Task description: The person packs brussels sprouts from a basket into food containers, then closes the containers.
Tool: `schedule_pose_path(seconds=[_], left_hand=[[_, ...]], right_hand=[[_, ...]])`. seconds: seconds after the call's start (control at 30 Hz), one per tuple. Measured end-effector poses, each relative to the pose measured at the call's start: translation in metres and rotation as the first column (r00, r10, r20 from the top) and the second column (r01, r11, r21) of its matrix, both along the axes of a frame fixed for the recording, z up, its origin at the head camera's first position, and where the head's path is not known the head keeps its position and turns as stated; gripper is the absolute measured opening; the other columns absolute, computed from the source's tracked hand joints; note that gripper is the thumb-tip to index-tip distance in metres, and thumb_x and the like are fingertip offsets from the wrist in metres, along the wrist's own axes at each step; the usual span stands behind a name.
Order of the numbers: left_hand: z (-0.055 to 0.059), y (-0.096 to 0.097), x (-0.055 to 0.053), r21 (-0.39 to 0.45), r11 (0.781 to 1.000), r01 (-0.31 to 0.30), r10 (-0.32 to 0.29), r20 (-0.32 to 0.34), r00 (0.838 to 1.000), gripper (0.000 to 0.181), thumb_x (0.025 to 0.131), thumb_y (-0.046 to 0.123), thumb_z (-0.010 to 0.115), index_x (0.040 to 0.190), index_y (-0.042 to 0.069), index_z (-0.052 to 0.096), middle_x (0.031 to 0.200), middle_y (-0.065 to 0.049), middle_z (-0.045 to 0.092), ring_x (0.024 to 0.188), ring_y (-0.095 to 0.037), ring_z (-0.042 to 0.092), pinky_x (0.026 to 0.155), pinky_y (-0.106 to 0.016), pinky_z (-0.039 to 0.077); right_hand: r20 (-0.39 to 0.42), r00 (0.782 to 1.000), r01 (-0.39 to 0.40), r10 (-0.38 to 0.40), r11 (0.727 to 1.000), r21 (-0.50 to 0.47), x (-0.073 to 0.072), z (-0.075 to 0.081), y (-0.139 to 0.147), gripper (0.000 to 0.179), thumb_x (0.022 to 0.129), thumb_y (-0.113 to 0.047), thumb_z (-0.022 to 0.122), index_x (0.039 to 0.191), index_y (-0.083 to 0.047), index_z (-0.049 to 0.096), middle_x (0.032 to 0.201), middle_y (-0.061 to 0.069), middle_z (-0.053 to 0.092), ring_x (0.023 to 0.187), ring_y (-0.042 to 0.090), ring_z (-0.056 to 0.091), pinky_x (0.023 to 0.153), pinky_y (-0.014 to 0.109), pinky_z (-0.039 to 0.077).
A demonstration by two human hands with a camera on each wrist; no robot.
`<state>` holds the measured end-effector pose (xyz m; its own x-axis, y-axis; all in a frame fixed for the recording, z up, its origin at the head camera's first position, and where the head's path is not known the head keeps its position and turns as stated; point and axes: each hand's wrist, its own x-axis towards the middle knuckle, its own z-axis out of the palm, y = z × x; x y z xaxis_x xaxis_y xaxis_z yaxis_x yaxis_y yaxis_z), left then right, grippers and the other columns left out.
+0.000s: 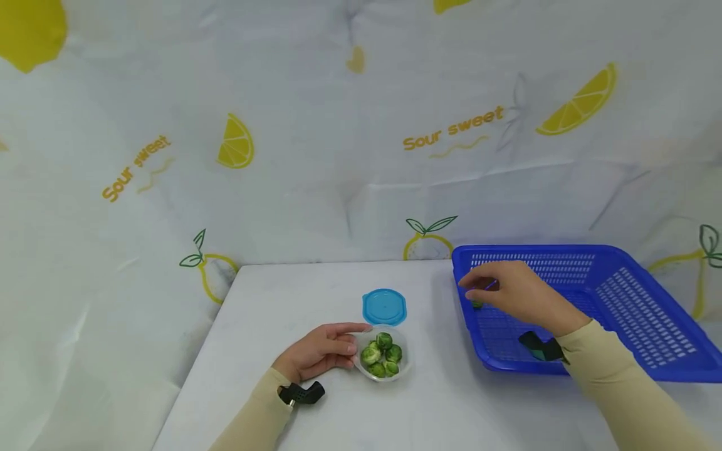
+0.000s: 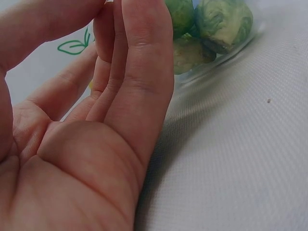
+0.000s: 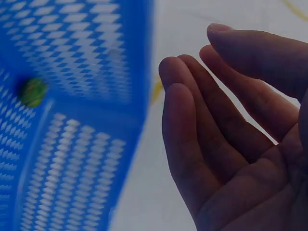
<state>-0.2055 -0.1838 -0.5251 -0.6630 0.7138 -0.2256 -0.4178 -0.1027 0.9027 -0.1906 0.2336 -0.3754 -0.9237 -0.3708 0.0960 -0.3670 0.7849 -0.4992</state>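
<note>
A small clear bowl (image 1: 410, 363) on the white table holds several Brussels sprouts (image 1: 371, 354), some of which show in the left wrist view as sprouts (image 2: 224, 21). At the bowl's left side is my left hand (image 1: 321, 351), its index finger along the rim and its other fingers loosely bent against the wall. Over the left part of a blue basket (image 1: 470, 326) hovers my right hand (image 1: 516, 294), with nothing between thumb and fingers. One more sprout (image 1: 477, 305) lies in the basket below it, partly hidden; in the right wrist view this sprout (image 3: 32, 92) sits near a basket corner.
A light blue lid (image 1: 385, 307) lies flat on the table (image 1: 293, 294) just behind the bowl. The large slotted basket occupies the table's right side. A white cloth (image 1: 316, 207) printed with lemons hangs behind the table.
</note>
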Motion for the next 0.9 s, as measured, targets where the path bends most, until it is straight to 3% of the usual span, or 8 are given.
schedule_pose_path(seconds=[0.2,0.47,0.7,0.9], left_hand=[[0.000,-0.005,0.003,0.013,1.000,-0.004,0.004,-0.006,1.000,0.064,0.102,0.006,0.071,0.162,0.007,0.049,0.098,0.003,0.063,0.087,-0.008,0.072,0.085,-0.024,0.066],[-0.002,-0.006,0.003,0.050,0.999,0.012,-0.012,-0.005,1.000,0.065,0.101,0.007,0.072,0.162,0.006,0.049,0.099,0.003,0.064,0.088,-0.007,0.073,0.085,-0.024,0.066],[0.000,-0.003,0.003,0.050,0.999,0.017,-0.016,-0.010,1.000,0.063,0.101,0.007,0.071,0.161,0.006,0.050,0.100,0.003,0.065,0.088,-0.007,0.074,0.085,-0.024,0.066],[0.000,-0.002,0.002,0.061,0.998,0.026,-0.026,-0.014,1.000,0.060,0.103,0.002,0.066,0.161,0.006,0.049,0.102,0.003,0.068,0.091,-0.008,0.076,0.086,-0.025,0.066]], right_hand=[[0.156,0.987,-0.027,0.030,0.999,-0.023,-0.031,-0.019,0.030,0.023,0.100,-0.023,0.078,0.122,-0.014,0.080,0.117,0.002,0.081,0.108,0.022,0.075,0.095,0.052,0.063],[0.332,0.941,-0.038,0.064,0.996,-0.084,-0.056,-0.041,0.046,0.032,0.096,-0.017,0.080,0.125,-0.002,0.077,0.122,0.013,0.079,0.110,0.027,0.076,0.099,0.054,0.063],[0.376,0.923,-0.058,0.078,0.996,-0.065,-0.070,-0.057,0.051,0.037,0.090,-0.017,0.085,0.123,0.001,0.078,0.118,0.012,0.080,0.110,0.027,0.075,0.097,0.052,0.063],[0.396,0.916,-0.054,0.063,0.998,-0.034,-0.076,-0.062,0.052,0.036,0.089,-0.017,0.086,0.121,-0.001,0.079,0.115,0.009,0.081,0.107,0.024,0.076,0.097,0.050,0.063]])
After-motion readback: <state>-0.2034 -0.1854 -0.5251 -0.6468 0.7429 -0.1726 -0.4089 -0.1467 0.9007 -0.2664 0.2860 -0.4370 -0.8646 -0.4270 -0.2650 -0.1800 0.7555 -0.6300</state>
